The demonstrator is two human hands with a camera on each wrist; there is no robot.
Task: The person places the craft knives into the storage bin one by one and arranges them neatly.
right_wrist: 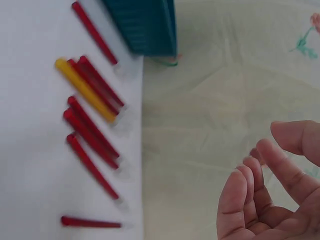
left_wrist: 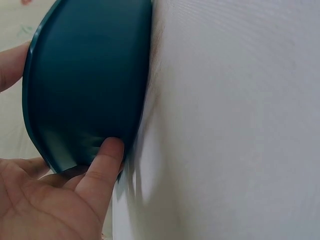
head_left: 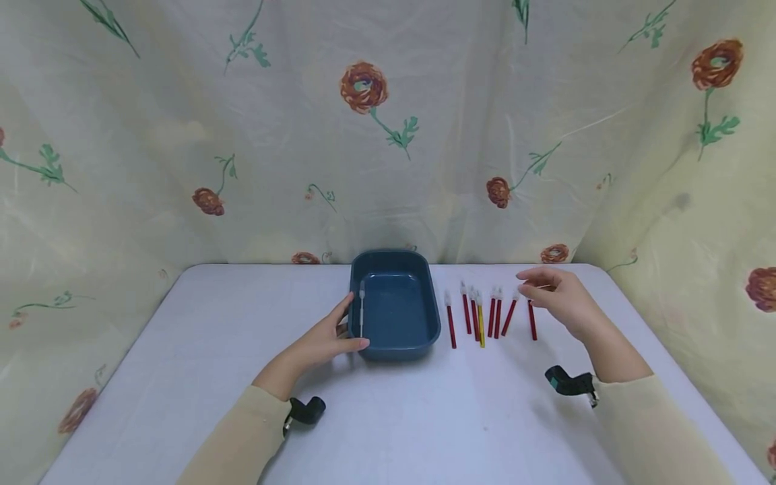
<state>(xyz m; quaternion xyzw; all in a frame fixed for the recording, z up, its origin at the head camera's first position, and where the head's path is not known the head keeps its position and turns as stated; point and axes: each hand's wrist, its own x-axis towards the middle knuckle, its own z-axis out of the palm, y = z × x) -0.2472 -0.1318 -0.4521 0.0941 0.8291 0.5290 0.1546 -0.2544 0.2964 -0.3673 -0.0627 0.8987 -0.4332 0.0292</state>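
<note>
In the head view, my left hand [head_left: 327, 337] holds the near left corner of a dark blue rectangular plastic basin [head_left: 428, 296]. The left wrist view has a fingertip [left_wrist: 113, 147] pressed against the basin's outer wall [left_wrist: 90, 85]. Inside, along the left wall, lies a thin white stick [head_left: 362, 310]. To the right, several slim red sticks [head_left: 451, 327] with clear tips lie on the table, plus one yellow stick [head_left: 481, 327]. My right hand [head_left: 560, 300] hovers over the rightmost red stick [head_left: 533, 320]. Its thumb and fingers [right_wrist: 287, 167] are bent with a gap between them and nothing visible there.
The white table [head_left: 388, 417] meets a floral curtain [head_left: 424, 202] at its far edge. More curtain hangs at the left and right. A black wrist camera [head_left: 307, 409] sits on the left wrist and another camera [head_left: 566, 382] on the right one.
</note>
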